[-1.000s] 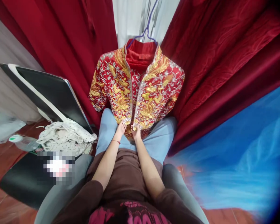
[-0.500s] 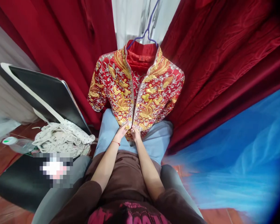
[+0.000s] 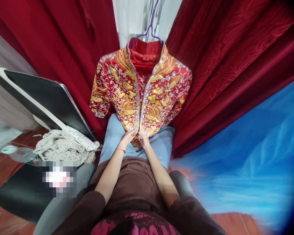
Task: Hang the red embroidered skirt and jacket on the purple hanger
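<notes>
A red jacket (image 3: 122, 81) with gold and silver embroidery hangs in front of me on a purple hanger (image 3: 151, 27). Its collar stands up, and the front edges part in a V that narrows to the lower hem over my lap. My left hand (image 3: 128, 137) pinches the hem corner of one front panel. Right beside it, my right hand (image 3: 143, 139) grips the matching corner of the other panel. Both hands are closed, and the two corners nearly meet between them. Whatever small part lies under the fingertips is hidden.
Left of me stands a black chair (image 3: 17, 189) with a polka-dot cloth bag (image 3: 66, 147), a plastic bottle (image 3: 19, 153) and a blurred-out item. Dark red curtains (image 3: 71, 49) hang on both sides of the jacket. Blue tulle fabric (image 3: 247, 156) spreads over the right side.
My view has shifted slightly, so the jacket and curtains sit a little further left and higher. Both hands keep their hold at the hem, with hardly any movement.
</notes>
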